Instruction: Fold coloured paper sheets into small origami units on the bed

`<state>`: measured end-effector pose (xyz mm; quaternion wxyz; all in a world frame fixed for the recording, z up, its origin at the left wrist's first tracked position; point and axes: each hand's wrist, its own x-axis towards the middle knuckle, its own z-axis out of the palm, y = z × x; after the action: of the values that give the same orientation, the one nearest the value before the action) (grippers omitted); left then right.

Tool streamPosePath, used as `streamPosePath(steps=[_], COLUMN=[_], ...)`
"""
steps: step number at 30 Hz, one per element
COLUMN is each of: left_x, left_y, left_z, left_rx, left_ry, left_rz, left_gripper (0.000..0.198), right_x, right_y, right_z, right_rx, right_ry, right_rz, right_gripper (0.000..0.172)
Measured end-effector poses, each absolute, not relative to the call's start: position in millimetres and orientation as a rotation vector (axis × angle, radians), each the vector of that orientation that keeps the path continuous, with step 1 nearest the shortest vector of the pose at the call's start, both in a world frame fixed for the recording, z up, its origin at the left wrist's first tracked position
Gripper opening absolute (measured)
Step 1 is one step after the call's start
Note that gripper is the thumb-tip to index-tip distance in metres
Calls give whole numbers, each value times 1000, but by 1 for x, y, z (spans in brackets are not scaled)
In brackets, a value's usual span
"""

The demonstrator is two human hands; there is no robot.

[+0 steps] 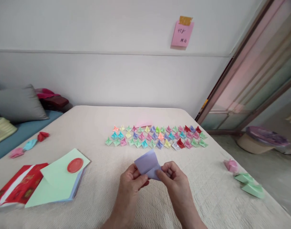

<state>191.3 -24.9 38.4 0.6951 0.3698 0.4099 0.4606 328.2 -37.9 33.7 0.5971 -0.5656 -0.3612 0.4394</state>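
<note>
A partly folded sheet of purple paper (146, 161) is held up between both hands above the bed-like surface. My left hand (131, 182) pinches its lower left edge, thumb in front. At its lower right, my right hand (172, 178) grips the paper between thumb and fingers. A crease runs across the sheet, with the lower part turned toward me. Just beyond it, small folded paper pieces (149, 136) in many colours stand in several rows.
Left lies a stack of green paper (58, 181) topped by a red disc (75, 165), overlapping a red packet (23, 183). Loose folded pieces include a red one (43, 136) at left and green ones (252, 189) near the right edge. A bin (257, 140) stands beyond.
</note>
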Motion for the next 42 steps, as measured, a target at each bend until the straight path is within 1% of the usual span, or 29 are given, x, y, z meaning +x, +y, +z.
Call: streamPosePath(steps=[5, 21, 31, 42], left_x=[191, 192, 193, 194], left_y=[-27, -25, -23, -22], left_z=[37, 36, 36, 35], left_rx=[793, 761, 785, 841], left_ry=[911, 927, 952, 1002], left_rz=[1015, 1013, 1020, 1020], left_gripper=[32, 30, 33, 28], right_x=[325, 325, 324, 322], right_y=[-37, -38, -39, -39], right_z=[38, 35, 33, 37], right_rx=[-1189, -1184, -1206, -1195], right_ry=[-750, -782, -811, -812], right_rz=[1119, 1101, 1105, 1137], right_gripper=[23, 19, 17, 16])
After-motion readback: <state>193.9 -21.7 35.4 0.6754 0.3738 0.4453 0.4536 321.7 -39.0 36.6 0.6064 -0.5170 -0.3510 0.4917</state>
